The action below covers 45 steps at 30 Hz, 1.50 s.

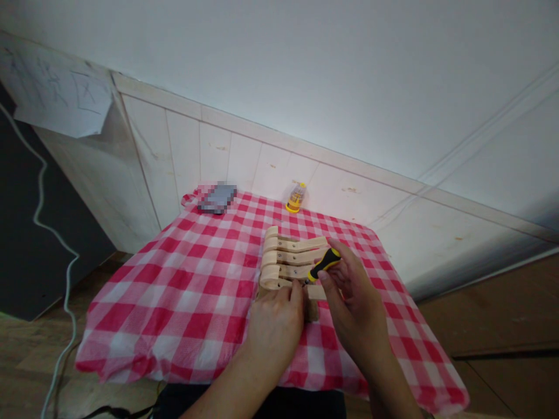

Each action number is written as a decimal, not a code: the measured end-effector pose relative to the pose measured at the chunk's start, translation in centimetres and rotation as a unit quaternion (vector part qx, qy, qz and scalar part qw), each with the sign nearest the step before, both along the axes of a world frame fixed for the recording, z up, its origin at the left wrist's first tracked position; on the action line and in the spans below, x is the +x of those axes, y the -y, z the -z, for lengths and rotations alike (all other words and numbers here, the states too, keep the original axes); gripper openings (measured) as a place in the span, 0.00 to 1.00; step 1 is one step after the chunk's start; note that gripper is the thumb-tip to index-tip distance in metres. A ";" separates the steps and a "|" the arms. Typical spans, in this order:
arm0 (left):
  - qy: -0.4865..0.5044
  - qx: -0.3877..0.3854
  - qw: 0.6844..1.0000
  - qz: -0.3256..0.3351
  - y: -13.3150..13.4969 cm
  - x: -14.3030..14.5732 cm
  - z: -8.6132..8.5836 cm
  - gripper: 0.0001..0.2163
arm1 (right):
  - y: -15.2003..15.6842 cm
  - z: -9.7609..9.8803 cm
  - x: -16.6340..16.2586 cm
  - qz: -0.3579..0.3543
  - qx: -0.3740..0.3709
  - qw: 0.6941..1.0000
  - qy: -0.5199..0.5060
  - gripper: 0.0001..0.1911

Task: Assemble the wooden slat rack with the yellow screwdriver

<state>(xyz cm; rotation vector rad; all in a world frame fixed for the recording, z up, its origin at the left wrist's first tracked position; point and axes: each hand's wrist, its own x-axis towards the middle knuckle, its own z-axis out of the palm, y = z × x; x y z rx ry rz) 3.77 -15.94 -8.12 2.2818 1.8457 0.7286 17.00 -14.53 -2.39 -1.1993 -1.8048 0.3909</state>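
Note:
A wooden piece of several pale slats (288, 259) lies on a table under a red and white checked cloth (187, 291). My left hand (275, 326) presses down on the near end of the slats, fingers curled over the wood. My right hand (353, 302) is closed on a small screwdriver with a black and yellow handle (324, 265). Its tip points down-left at a slat, close to my left fingertips. The tip itself is too small to make out.
A yellow screwdriver-bit holder (296, 198) stands at the far edge of the table by the white panelled wall. A blurred grey object (217, 198) lies at the far left corner. A white cable (65, 273) hangs at left over a wooden floor.

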 end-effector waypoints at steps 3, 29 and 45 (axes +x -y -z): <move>-0.002 0.002 1.000 -0.002 0.0 0.0 0.2 0.13 | -0.1 0.1 0.1 0.003 -0.006 1.000 -0.005 0.26; 0.036 -0.029 0.999 -0.010 0.0 -0.4 -0.4 0.13 | -0.7 -0.1 -0.1 0.006 -0.010 0.999 -0.050 0.24; 0.038 -0.040 0.997 -0.048 0.0 -0.6 -0.4 0.13 | -0.3 -0.8 -0.4 -0.037 -0.042 0.995 -0.081 0.20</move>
